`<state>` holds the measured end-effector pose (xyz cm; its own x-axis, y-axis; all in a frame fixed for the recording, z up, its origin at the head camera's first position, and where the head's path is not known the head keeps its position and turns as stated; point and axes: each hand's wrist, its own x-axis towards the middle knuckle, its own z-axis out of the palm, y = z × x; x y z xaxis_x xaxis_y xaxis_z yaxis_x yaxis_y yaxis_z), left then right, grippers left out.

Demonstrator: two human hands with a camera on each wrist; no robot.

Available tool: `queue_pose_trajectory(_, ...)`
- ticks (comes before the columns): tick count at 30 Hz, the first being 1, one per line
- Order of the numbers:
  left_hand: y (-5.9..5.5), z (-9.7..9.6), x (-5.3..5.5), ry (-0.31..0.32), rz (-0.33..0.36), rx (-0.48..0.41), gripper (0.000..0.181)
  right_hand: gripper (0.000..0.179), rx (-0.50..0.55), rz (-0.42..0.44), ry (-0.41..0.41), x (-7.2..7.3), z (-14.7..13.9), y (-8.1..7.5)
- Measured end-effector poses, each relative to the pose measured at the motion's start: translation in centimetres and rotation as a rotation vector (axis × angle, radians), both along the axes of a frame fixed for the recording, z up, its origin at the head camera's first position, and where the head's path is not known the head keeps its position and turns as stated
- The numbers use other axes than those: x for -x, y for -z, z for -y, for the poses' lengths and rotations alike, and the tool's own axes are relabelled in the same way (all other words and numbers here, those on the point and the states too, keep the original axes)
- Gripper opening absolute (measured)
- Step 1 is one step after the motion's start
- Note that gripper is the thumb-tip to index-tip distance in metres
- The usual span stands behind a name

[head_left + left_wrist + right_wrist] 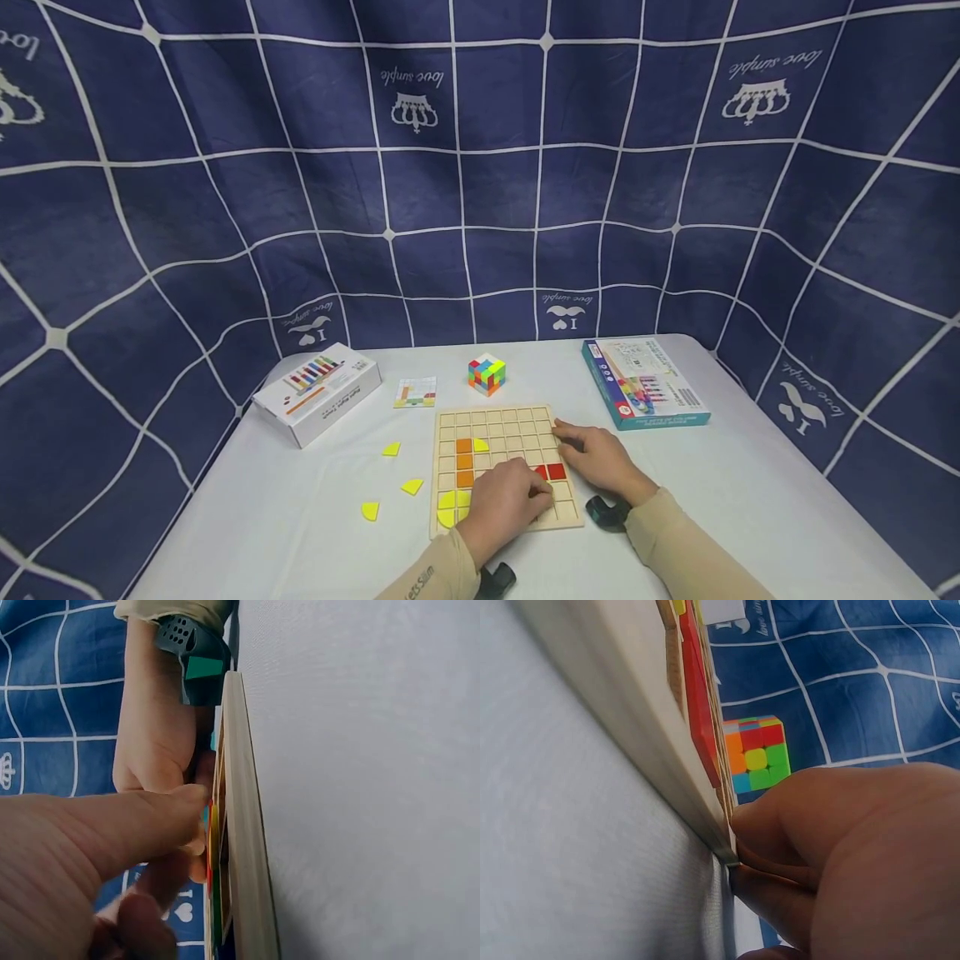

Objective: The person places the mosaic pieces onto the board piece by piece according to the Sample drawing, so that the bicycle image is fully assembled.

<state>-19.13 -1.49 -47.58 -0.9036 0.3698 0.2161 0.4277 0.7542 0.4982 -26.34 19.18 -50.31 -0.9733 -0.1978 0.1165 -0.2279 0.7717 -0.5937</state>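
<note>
A square wooden grid board (498, 421) lies on the table with orange square tiles (465, 462), yellow quarter-circle tiles (447, 508) and a red square tile (556, 472) in its cells. My left hand (504, 504) is over the lower middle of the board, fingers curled down close to a partly covered red tile (540, 472). In the left wrist view, the thumb (176, 806) and fingertips meet at the board's face; whether they pinch a tile is hidden. My right hand (603, 458) touches the board's right edge with extended fingers (769, 814).
Loose yellow quarter-circle tiles (412, 486) lie left of the board. Behind it are a pattern card (416, 392) and a colourful puzzle cube (487, 375). A white box (318, 392) stands at the left, a blue-edged game box (645, 381) at the right.
</note>
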Motion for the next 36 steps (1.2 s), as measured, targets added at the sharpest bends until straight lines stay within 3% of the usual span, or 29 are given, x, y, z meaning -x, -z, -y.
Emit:
queue_pose_trajectory(4,-0.8,1.7,0.2,-0.039,-0.011,-0.025,0.015,0.036,0.005,-0.005,-0.007,0.0,0.2,0.2)
queue_pose_trajectory(7,-1.8,4.6,0.2,-0.132,0.004,-0.039,0.021,0.036,0.008,0.006,-0.011,-0.1,0.5,0.1)
queue_pose_trajectory(11,-2.6,9.7,0.3,-0.309,0.031,-0.025,0.025,0.037,0.020,0.017,0.002,-0.3,0.6,0.0)
queue_pose_trajectory(15,-1.9,14.4,0.2,-0.470,0.079,0.011,0.027,0.037,0.030,0.021,0.005,-0.4,0.4,-0.1)
queue_pose_trajectory(17,-1.2,16.0,0.0,-0.509,0.104,0.030,0.029,0.037,0.029,0.025,0.006,-0.4,0.2,-0.2)
queue_pose_trajectory(19,-0.5,16.9,0.0,-0.520,0.126,0.048,0.031,0.037,0.023,0.019,0.007,-0.4,0.0,-0.2)
queue_pose_trajectory(24,0.5,17.0,0.5,-0.471,0.141,0.084,0.033,0.038,0.019,0.011,0.002,-0.2,-0.1,0.0)
queue_pose_trajectory(30,0.7,16.9,0.7,-0.425,0.153,0.087,0.026,0.038,0.027,0.006,0.001,-0.3,0.0,0.0)
queue_pose_trajectory(36,0.7,16.9,0.5,-0.402,0.127,0.078,0.045,0.038,0.029,0.003,0.001,-0.3,0.0,-0.2)
